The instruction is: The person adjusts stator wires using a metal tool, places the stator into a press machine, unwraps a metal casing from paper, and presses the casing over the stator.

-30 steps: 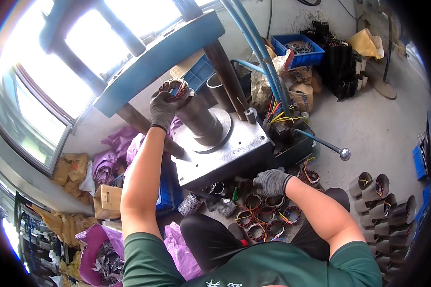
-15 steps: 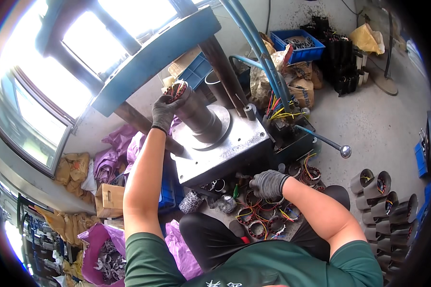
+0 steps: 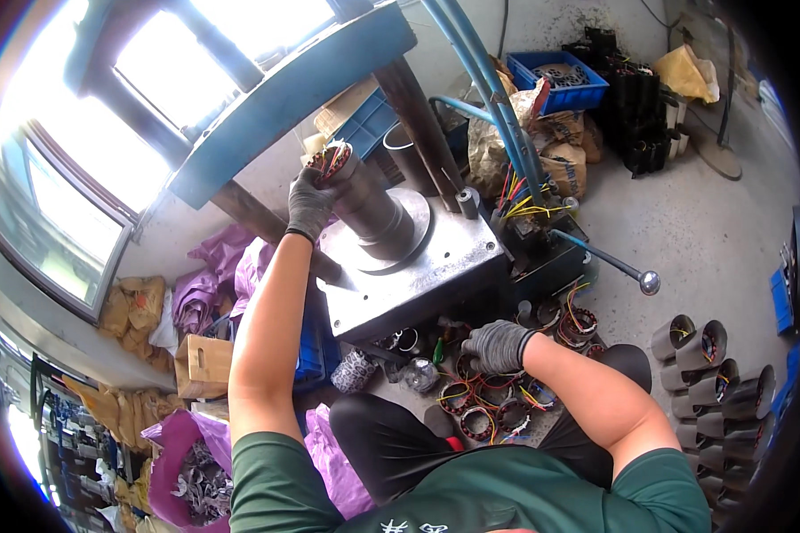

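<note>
A grey metal cylinder [image 3: 373, 218] stands on the round plate [image 3: 415, 233] of a blue press. At its upper end sits a wound stator [image 3: 331, 160] with red and white wires. My left hand [image 3: 311, 204], in a dark grey glove, closes around the side of the stator at the cylinder's rim; some fingers are hidden. My right hand [image 3: 500, 346], in a grey striped glove, is closed in front of the press bed, over the stators on the floor. Whatever it holds is hidden under the fingers. Ring-shaped stators [image 3: 513, 415] with coloured wires lie below it.
The blue press crossbeam [image 3: 298, 98] hangs above the cylinder. A lever with a ball knob [image 3: 649, 282] sticks out at right. Several grey housings [image 3: 707, 391] stand in rows on the right floor. Purple bags [image 3: 196, 298] and a cardboard box [image 3: 203, 366] lie at left.
My left hand has shifted slightly down along the rim and its fingers have moved on the stator. My right hand stays closed in nearly the same place. The whole view has shifted a little.
</note>
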Action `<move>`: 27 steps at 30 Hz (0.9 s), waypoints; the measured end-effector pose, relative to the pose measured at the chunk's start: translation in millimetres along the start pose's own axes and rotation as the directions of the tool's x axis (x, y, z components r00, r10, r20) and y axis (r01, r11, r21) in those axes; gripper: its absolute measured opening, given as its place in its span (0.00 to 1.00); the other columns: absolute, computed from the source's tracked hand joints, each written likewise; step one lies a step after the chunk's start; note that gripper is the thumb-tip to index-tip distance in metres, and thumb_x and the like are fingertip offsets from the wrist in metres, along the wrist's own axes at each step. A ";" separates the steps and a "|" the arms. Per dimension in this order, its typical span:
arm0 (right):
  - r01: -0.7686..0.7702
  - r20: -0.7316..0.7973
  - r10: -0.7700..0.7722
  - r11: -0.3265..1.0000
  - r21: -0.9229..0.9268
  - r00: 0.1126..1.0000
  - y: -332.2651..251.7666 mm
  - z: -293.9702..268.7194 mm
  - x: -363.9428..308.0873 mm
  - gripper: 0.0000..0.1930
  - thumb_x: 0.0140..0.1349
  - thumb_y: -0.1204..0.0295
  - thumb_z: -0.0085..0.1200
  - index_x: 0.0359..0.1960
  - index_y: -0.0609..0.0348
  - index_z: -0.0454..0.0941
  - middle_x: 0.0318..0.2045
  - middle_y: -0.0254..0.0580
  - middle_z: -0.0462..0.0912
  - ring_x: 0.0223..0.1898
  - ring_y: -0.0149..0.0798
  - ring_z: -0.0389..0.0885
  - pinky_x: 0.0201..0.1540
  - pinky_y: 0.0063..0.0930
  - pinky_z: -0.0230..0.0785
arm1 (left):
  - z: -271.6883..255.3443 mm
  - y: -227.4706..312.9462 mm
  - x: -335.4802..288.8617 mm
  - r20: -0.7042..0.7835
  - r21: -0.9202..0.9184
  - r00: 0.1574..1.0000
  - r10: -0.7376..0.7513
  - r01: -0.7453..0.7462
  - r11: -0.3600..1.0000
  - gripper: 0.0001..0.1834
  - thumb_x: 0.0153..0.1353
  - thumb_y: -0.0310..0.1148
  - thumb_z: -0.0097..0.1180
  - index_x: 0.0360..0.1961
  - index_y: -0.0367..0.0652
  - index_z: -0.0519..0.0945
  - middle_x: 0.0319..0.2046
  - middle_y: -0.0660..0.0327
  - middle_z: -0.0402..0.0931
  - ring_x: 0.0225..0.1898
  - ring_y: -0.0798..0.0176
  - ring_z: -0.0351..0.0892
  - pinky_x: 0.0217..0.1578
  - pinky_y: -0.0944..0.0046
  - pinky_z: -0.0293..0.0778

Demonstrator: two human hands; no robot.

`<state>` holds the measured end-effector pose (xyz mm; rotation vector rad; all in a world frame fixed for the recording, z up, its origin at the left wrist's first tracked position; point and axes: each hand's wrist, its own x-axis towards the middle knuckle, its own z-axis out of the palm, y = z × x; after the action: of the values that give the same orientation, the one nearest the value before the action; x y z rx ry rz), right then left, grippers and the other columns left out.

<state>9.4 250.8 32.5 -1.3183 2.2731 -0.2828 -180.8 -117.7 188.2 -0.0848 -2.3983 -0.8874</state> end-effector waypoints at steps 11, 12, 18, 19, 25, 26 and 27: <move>0.019 -0.015 -0.019 1.000 -0.019 1.000 -0.9 8.6 -1.7 0.24 0.65 0.54 0.56 0.57 0.53 0.81 0.50 0.53 0.84 0.53 0.56 0.83 0.57 0.50 0.74 | -16.6 1.2 -2.6 0.168 -0.248 0.970 -0.175 0.213 0.945 0.20 0.51 0.28 0.78 0.42 0.39 0.82 0.36 0.61 0.83 0.39 0.67 0.77 0.43 0.65 0.77; 0.018 -0.013 -0.018 1.000 -0.017 1.000 -0.2 9.6 -1.3 0.24 0.65 0.54 0.56 0.57 0.53 0.81 0.50 0.53 0.84 0.53 0.56 0.83 0.57 0.50 0.74 | -13.4 5.0 -4.2 0.139 -0.293 0.975 -0.175 0.209 0.933 0.20 0.50 0.27 0.79 0.42 0.39 0.82 0.36 0.62 0.83 0.39 0.67 0.78 0.43 0.65 0.77; 0.041 -0.096 -0.042 0.999 -0.009 0.994 0.3 13.5 -4.5 0.19 0.63 0.56 0.57 0.48 0.55 0.84 0.45 0.55 0.86 0.49 0.56 0.85 0.53 0.49 0.77 | -18.4 5.2 3.7 0.155 -0.118 0.979 -0.133 0.152 0.981 0.23 0.50 0.34 0.79 0.46 0.37 0.85 0.37 0.57 0.87 0.39 0.65 0.83 0.45 0.62 0.79; 0.044 -0.106 -0.044 0.999 -0.004 0.993 1.0 14.0 -5.3 0.19 0.63 0.56 0.57 0.48 0.55 0.84 0.45 0.55 0.86 0.50 0.56 0.85 0.54 0.49 0.77 | -20.7 4.7 6.8 0.172 -0.070 0.975 -0.138 0.152 0.986 0.24 0.50 0.35 0.79 0.47 0.37 0.85 0.37 0.56 0.87 0.39 0.64 0.84 0.45 0.62 0.79; 0.046 -0.122 -0.045 0.999 0.006 0.992 1.0 8.4 -9.1 0.19 0.64 0.55 0.57 0.49 0.54 0.84 0.46 0.54 0.85 0.50 0.55 0.85 0.55 0.48 0.76 | -36.4 -1.6 22.7 0.295 0.113 0.943 -0.153 0.124 0.986 0.30 0.51 0.44 0.79 0.50 0.37 0.86 0.38 0.52 0.88 0.40 0.59 0.86 0.47 0.59 0.80; 0.037 -0.126 -0.035 0.999 0.013 0.991 1.7 7.4 -9.4 0.19 0.64 0.55 0.57 0.49 0.54 0.84 0.46 0.54 0.85 0.50 0.55 0.85 0.55 0.48 0.76 | -37.3 0.6 23.3 0.314 0.148 0.929 -0.194 0.155 0.977 0.29 0.51 0.44 0.79 0.49 0.36 0.86 0.38 0.51 0.88 0.41 0.59 0.86 0.47 0.59 0.80; 0.042 -0.151 -0.042 0.999 -0.004 0.988 2.2 5.2 -11.8 0.19 0.64 0.55 0.57 0.48 0.54 0.84 0.45 0.53 0.85 0.49 0.55 0.84 0.54 0.48 0.76 | -38.7 3.3 24.1 0.329 0.157 0.918 -0.220 0.177 0.972 0.32 0.51 0.46 0.79 0.53 0.38 0.84 0.42 0.49 0.87 0.45 0.57 0.86 0.50 0.58 0.79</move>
<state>15.3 262.4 30.7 -1.3889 2.3715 -0.4084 -180.9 -142.2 226.8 0.0588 -2.8263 -0.8687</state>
